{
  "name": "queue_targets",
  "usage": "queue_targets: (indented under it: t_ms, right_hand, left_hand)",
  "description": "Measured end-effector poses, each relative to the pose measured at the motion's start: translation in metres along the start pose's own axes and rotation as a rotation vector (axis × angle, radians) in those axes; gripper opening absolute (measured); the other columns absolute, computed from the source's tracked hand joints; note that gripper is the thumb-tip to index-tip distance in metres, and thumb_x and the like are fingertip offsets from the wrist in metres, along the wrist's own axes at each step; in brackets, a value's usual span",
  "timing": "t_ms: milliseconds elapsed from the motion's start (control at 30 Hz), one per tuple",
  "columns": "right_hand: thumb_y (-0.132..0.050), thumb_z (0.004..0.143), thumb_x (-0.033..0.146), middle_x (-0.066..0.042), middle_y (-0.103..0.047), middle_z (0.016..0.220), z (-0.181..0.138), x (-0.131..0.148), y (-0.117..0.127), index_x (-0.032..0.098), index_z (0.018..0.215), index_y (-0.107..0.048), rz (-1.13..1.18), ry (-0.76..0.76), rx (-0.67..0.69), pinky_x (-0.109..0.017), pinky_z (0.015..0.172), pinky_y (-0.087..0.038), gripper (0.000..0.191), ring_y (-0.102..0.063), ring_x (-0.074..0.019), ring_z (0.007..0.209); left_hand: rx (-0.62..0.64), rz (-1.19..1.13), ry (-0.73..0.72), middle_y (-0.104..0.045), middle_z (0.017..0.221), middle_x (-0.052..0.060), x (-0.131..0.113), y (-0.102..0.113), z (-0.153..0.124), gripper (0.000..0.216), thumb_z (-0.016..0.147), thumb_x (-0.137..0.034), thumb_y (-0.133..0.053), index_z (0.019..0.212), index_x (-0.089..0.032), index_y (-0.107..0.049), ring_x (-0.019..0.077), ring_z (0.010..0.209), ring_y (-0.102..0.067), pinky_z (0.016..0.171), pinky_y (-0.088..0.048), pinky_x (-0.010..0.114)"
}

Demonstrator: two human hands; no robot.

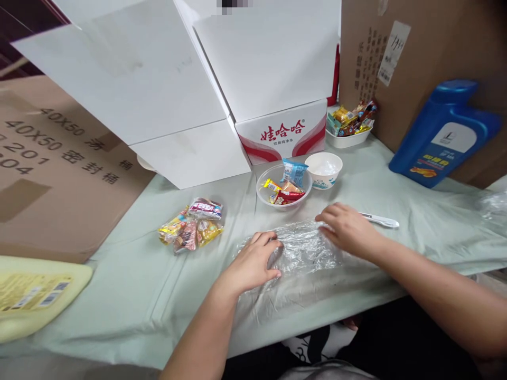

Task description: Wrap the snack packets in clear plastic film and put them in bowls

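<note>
A crinkled sheet of clear plastic wrap [303, 245] lies on the green tablecloth in front of me. My left hand [251, 264] rests on its left side, fingers spread and thumb apart. On the right side, my right hand [348, 232] lies over the wrap with fingers stretched out and slightly bent. A white-handled cutter [384, 220] sits just past the right hand, partly hidden by it. Beyond the wrap stand a clear plastic bowl [261, 198] with several wrapped snacks and a white paper bowl [324, 179] with clear plastic inside.
A plastic-wrapped bundle of snacks [192, 224] lies to the left. White boxes [190, 153] and a brown carton [59, 174] wall off the back and left. A white tub [348, 140] of snacks, a blue bottle [439, 137] and a yellow container [37, 295] stand around.
</note>
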State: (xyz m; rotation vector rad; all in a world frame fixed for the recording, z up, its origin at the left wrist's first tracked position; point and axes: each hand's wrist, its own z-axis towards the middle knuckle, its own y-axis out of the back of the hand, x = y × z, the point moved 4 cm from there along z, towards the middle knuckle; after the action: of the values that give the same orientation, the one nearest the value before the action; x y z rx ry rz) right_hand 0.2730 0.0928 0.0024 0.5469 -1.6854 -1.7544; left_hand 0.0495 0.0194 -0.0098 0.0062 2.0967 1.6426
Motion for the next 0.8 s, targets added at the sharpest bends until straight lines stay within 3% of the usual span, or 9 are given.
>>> queue_targets:
  t_ms: [67, 167, 267, 333, 433, 533, 600, 667, 800]
  right_hand:
    - [-0.062, 0.089, 0.036, -0.012, -0.063, 0.117, -0.003, 0.016, -0.006, 0.02, 0.115, -0.066, 0.093, 0.178, 0.097, -0.041, 0.093, -0.044, 0.031, -0.057, -0.0284, 0.109]
    - [-0.076, 0.076, 0.041, -0.014, -0.06, 0.124, -0.005, 0.011, -0.014, 0.02, 0.119, -0.065, 0.073, 0.144, 0.189, -0.046, 0.092, -0.045, 0.048, -0.055, -0.0335, 0.113]
    - [-0.072, 0.08, 0.041, -0.018, -0.06, 0.122, -0.005, -0.005, -0.006, 0.015, 0.116, -0.066, 0.064, 0.051, 0.108, -0.046, 0.094, -0.044, 0.045, -0.055, -0.0338, 0.113]
    - [-0.069, 0.083, 0.044, -0.016, -0.061, 0.118, -0.006, -0.004, 0.002, 0.014, 0.114, -0.065, 0.145, 0.131, 0.076, -0.043, 0.094, -0.044, 0.043, -0.055, -0.0308, 0.111]
    - [-0.075, 0.078, 0.04, -0.01, -0.063, 0.106, -0.012, 0.011, 0.006, 0.017, 0.106, -0.066, 0.261, 0.318, 0.244, -0.036, 0.087, -0.046, 0.037, -0.057, -0.0262, 0.102]
    - [-0.072, 0.075, 0.019, -0.008, -0.064, 0.095, -0.017, 0.02, 0.001, 0.017, 0.095, -0.067, 0.236, 0.333, 0.405, -0.032, 0.079, -0.045, 0.02, -0.058, -0.0239, 0.094]
    - [-0.061, 0.076, 0.008, -0.009, -0.064, 0.09, -0.017, 0.018, -0.002, 0.016, 0.087, -0.067, 0.194, 0.302, 0.403, -0.033, 0.079, -0.044, 0.014, -0.057, -0.0232, 0.091]
    - [-0.053, 0.076, 0.004, -0.009, -0.064, 0.086, -0.017, 0.015, -0.002, 0.016, 0.079, -0.065, 0.168, 0.302, 0.359, -0.034, 0.081, -0.043, 0.018, -0.057, -0.0231, 0.089]
    - [-0.052, 0.071, 0.003, -0.007, -0.063, 0.084, -0.02, 0.009, 0.005, 0.017, 0.077, -0.062, 0.242, 0.333, 0.325, -0.033, 0.08, -0.042, 0.018, -0.057, -0.0219, 0.088]
  left_hand:
    - [-0.001, 0.005, 0.009, -0.048, 0.141, 0.007, 0.006, 0.003, 0.0, 0.059, 0.067, -0.028, -0.081, 0.122, -0.026, -0.059, 0.0285, 0.132, -0.041, 0.11, -0.039, 0.043]
    - [-0.014, 0.018, 0.086, -0.049, 0.14, 0.008, 0.024, 0.011, -0.002, 0.062, 0.066, -0.026, -0.081, 0.123, -0.024, -0.059, 0.0294, 0.131, -0.043, 0.111, -0.037, 0.043]
    - [-0.107, 0.044, 0.189, -0.054, 0.132, 0.01, 0.039, 0.023, -0.006, 0.05, 0.07, -0.022, -0.076, 0.118, -0.02, -0.062, 0.0299, 0.124, -0.049, 0.108, -0.039, 0.044]
    - [-0.172, 0.014, 0.155, -0.058, 0.122, 0.008, 0.035, 0.027, -0.008, 0.03, 0.078, -0.022, -0.068, 0.108, -0.02, -0.064, 0.0265, 0.116, -0.053, 0.103, -0.042, 0.041]
    - [-0.022, -0.111, -0.027, -0.06, 0.107, 0.004, 0.012, 0.021, -0.008, 0.015, 0.082, -0.026, -0.066, 0.096, -0.022, -0.065, 0.0207, 0.105, -0.056, 0.094, -0.045, 0.034]
    - [0.188, -0.118, -0.041, -0.058, 0.1, 0.002, -0.004, 0.009, -0.01, 0.036, 0.065, -0.037, -0.083, 0.091, -0.022, -0.064, 0.0225, 0.101, -0.054, 0.085, -0.047, 0.032]
    - [0.206, -0.056, 0.005, -0.056, 0.099, 0.003, -0.007, 0.006, -0.011, 0.044, 0.056, -0.038, -0.088, 0.085, -0.02, -0.061, 0.0247, 0.101, -0.052, 0.082, -0.046, 0.033]
    - [0.182, 0.0, 0.027, -0.055, 0.098, 0.003, -0.008, 0.004, -0.013, 0.037, 0.059, -0.032, -0.085, 0.08, -0.02, -0.057, 0.0249, 0.101, -0.05, 0.081, -0.045, 0.034]
    - [0.131, 0.036, 0.0, -0.056, 0.094, 0.003, -0.007, 0.006, -0.019, 0.013, 0.071, -0.008, -0.061, 0.072, -0.019, -0.054, 0.0219, 0.098, -0.051, 0.081, -0.044, 0.032]
